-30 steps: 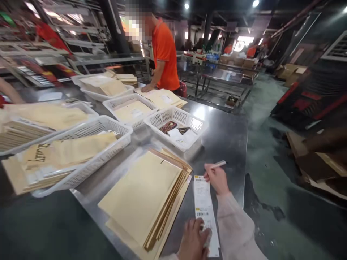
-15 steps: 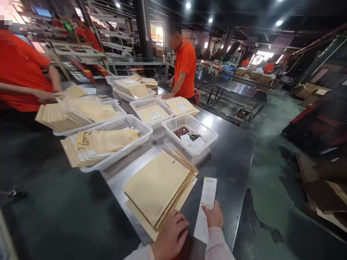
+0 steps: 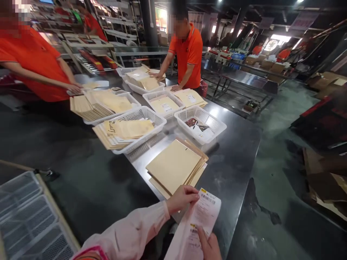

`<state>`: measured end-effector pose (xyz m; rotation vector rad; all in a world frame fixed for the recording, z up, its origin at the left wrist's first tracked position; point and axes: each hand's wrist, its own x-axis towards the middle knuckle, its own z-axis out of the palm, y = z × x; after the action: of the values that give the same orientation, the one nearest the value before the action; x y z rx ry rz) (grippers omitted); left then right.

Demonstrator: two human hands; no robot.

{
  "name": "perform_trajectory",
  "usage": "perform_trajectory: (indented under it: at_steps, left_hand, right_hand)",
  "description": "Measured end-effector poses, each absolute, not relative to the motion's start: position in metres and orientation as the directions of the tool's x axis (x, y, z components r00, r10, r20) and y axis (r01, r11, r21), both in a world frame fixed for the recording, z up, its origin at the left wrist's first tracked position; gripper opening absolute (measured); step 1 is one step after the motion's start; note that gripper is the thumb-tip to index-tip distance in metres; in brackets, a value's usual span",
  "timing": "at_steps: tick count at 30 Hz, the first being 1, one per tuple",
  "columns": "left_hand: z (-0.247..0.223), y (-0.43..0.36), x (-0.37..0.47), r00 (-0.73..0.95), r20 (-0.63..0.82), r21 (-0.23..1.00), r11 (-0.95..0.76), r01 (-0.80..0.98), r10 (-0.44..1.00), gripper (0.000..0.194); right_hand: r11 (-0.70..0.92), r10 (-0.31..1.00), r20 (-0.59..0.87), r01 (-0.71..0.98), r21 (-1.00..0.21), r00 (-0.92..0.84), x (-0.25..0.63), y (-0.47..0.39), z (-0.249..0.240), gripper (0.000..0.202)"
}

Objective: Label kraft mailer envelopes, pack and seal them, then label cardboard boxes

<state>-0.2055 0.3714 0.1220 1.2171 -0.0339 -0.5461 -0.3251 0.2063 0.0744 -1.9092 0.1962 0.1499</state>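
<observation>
A long strip of printed shipping labels [image 3: 207, 211], with barcodes and small yellow marks, is held up in front of me over the near end of the metal table. My left hand [image 3: 184, 198] pinches its upper left edge. Lower down, my right hand [image 3: 208, 245] grips the strip with the thumb across its face; the other fingers are mostly hidden behind it. Just beyond my left hand lies a stack of tan padded envelopes [image 3: 175, 164], their edges slightly fanned on the right side.
A white basket [image 3: 214, 135] with small packaged items stands past the stack. To its left, a basket [image 3: 141, 142] overflows with envelopes, and more filled baskets sit behind. Two co-workers in orange shirts [image 3: 189, 54] handle envelopes across the metal table [image 3: 235, 151]. Wire-mesh crates [image 3: 29, 213] are at lower left.
My left hand has left the envelope stack and taken hold of the strip's upper edge. The strip has been raised toward me. The far co-worker now reaches into a basket.
</observation>
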Motion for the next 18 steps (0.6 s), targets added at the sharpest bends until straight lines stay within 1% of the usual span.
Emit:
perform_trajectory:
  at_steps: [2, 3, 6, 7, 8, 9, 10, 12, 14, 15, 16, 18]
  left_hand:
    - [0.123, 0.401, -0.209, 0.889, -0.229, 0.924, 0.198, 0.327, -0.397, 0.038]
    - [0.122, 0.418, -0.212, 0.912, -0.211, 0.945, 0.164, 0.282, -0.352, 0.04]
    - [0.115, 0.468, -0.223, 0.973, -0.162, 0.986, 0.005, 0.165, -0.164, 0.053]
    - [0.111, 0.484, -0.227, 0.974, -0.165, 0.986, -0.033, 0.162, -0.152, 0.059]
    - [0.108, 0.498, -0.23, 0.968, -0.182, 0.983, -0.045, 0.177, -0.174, 0.063]
    - [0.105, 0.512, -0.232, 0.958, -0.199, 0.98, -0.04, 0.195, -0.205, 0.062]
    - [0.102, 0.524, -0.233, 0.952, -0.205, 0.978, -0.02, 0.206, -0.228, 0.056]
    - [0.099, 0.548, -0.231, 0.948, -0.204, 0.973, 0.056, 0.224, -0.245, 0.039]
    - [0.1, 0.571, -0.224, 0.939, -0.211, 0.949, 0.175, 0.264, -0.272, 0.035]
    - [0.101, 0.582, -0.22, 0.92, -0.225, 0.921, 0.237, 0.308, -0.322, 0.036]
    - [0.103, 0.592, -0.216, 0.89, -0.239, 0.888, 0.285, 0.362, -0.388, 0.038]
    - [0.107, 0.61, -0.211, 0.812, -0.258, 0.837, 0.3, 0.458, -0.523, 0.04]
  right_hand:
    - [-0.418, -0.042, -0.165, -0.167, -0.893, 0.985, -0.331, 0.229, 0.067, 0.059]
    - [-0.488, -0.034, -0.134, -0.133, -0.862, 0.99, -0.333, 0.241, 0.062, 0.057]
    - [-0.72, -0.115, 0.041, -0.055, -0.692, 0.993, -0.335, 0.292, 0.046, 0.048]
    - [-0.772, -0.128, 0.071, -0.055, -0.634, 0.989, -0.335, 0.314, 0.041, 0.047]
    - [-0.811, -0.133, 0.083, -0.06, -0.582, 0.988, -0.334, 0.336, 0.038, 0.047]
    - [-0.838, -0.13, 0.081, -0.066, -0.541, 0.988, -0.333, 0.359, 0.036, 0.048]
    - [-0.853, -0.112, 0.069, -0.061, -0.518, 0.991, -0.332, 0.381, 0.038, 0.049]
    - [-0.847, -0.051, 0.046, -0.019, -0.531, 0.998, -0.326, 0.414, 0.049, 0.053]
    - [-0.803, -0.039, 0.07, 0.011, -0.595, 0.997, -0.315, 0.431, 0.071, 0.062]
    - [-0.777, -0.07, 0.106, 0.012, -0.63, 0.992, -0.307, 0.434, 0.085, 0.066]
    - [-0.75, -0.128, 0.148, 0.002, -0.662, 0.981, -0.297, 0.434, 0.099, 0.068]
    - [-0.678, -0.237, 0.188, -0.024, -0.734, 0.953, -0.277, 0.431, 0.125, 0.07]
